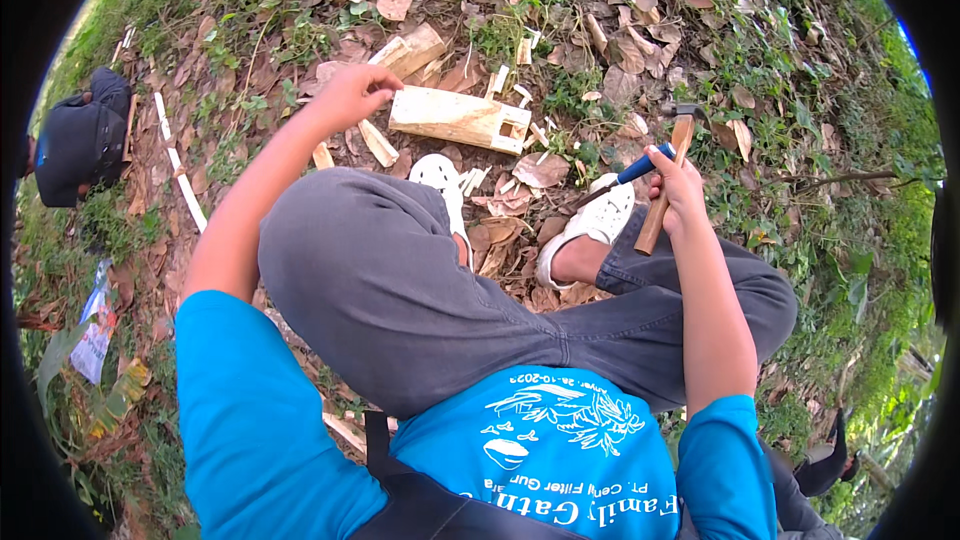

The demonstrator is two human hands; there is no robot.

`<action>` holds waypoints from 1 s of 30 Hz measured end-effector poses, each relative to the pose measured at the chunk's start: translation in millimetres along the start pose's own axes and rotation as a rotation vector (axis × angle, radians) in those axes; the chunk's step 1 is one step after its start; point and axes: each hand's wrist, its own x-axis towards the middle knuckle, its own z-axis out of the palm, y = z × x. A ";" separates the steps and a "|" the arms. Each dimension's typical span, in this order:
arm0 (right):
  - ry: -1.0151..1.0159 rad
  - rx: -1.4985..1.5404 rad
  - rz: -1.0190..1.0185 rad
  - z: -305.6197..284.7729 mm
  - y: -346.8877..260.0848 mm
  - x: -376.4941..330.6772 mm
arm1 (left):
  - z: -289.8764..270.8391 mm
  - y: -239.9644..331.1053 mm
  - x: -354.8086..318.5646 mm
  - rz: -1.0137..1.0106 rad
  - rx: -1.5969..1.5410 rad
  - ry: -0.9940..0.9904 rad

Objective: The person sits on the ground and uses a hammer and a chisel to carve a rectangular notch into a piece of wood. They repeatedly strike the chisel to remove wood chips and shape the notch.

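Note:
My right hand (680, 185) is closed around two tools at once. One is a hammer (662, 190) with a wooden handle and dark metal head, its head pointing away from me. The other is a chisel (640, 167) with a blue handle, its dark blade pointing left above my white shoe. On the ground ahead lies a pale squared wood block (450, 116) with a square cut-out near its right end. My left hand (355, 97) is at the block's left end, fingers loosely bent and apart, holding nothing; whether the fingertips touch the wood I cannot tell.
Behind the block lies another wood chunk (412, 50), with a split piece (378, 144) nearer me. Several chips (525, 95) surround the cut end. My white shoes (600, 215) stand close by. Dry leaves cover the ground. A long pale stick (178, 162) and dark bag (85, 145) lie left.

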 end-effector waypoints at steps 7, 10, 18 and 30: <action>0.297 -0.041 0.047 -11.5 4.1 85.8 | 119.9 -31.2 35.6 0.001 -0.283 -0.004; 0.438 -0.056 -0.047 7.5 13.3 87.6 | 143.7 -38.7 37.3 0.108 -0.175 0.221; 0.217 -0.089 -0.109 77.1 43.8 41.6 | 171.3 -58.4 45.0 0.249 -0.107 0.440; -0.101 -0.270 -0.038 156.5 85.0 -20.6 | 159.2 -65.1 25.9 0.316 0.297 0.457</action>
